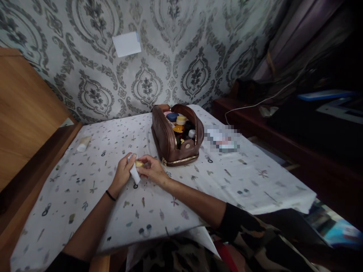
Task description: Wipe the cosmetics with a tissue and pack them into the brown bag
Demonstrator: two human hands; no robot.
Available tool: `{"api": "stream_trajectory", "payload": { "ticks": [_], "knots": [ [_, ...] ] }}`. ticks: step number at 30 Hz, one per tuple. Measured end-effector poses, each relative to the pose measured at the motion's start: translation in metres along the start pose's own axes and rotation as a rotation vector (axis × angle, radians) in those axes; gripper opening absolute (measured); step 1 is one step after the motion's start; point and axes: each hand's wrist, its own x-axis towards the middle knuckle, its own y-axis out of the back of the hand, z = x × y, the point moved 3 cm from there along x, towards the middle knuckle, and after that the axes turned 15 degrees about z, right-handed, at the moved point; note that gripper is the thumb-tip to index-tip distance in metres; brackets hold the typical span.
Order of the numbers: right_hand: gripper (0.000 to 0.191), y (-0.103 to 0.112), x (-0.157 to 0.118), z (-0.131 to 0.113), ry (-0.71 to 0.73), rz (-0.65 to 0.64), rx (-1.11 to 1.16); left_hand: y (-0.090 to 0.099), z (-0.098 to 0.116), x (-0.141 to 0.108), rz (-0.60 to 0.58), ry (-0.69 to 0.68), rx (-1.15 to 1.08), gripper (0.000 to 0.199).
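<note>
My left hand point(124, 172) is closed on a folded white cloth or tissue point(135, 174) over the table. Close beside it, the fingers of my right hand point(153, 170) pinch a small yellow item point(139, 164), which touches the white piece. Just beyond my right hand stands a brown leather bag point(167, 141), its top unzipped. Inside the bag are a yellow-lidded jar point(180, 120), a dark blue lid point(172, 117) and a bottle with a pale cap point(192, 133).
A pale tube point(84, 144) lies at the left on the patterned tablecloth point(107, 181). Right of the bag is a pixelated flat item point(222, 139). A wooden panel point(28, 109) borders the left side. A white cable point(266, 99) runs at the right.
</note>
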Motion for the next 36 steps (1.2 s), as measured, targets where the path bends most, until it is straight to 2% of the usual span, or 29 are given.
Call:
{"api": "stream_trajectory", "payload": {
  "ticks": [17,24,36],
  "knots": [
    [0.039,0.0015,-0.0017,-0.0027,0.061,-0.006,-0.068,-0.0009,0.004,0.0014,0.005,-0.023,0.048,0.049],
    [0.039,0.0011,-0.0014,-0.0019,0.07,-0.008,-0.088,-0.0005,0.005,0.0018,-0.005,-0.037,0.054,0.046],
    [0.032,0.0011,-0.0039,-0.0015,0.173,0.03,-0.226,-0.0012,0.0057,0.0009,-0.013,-0.041,0.067,0.041]
  ]
}}
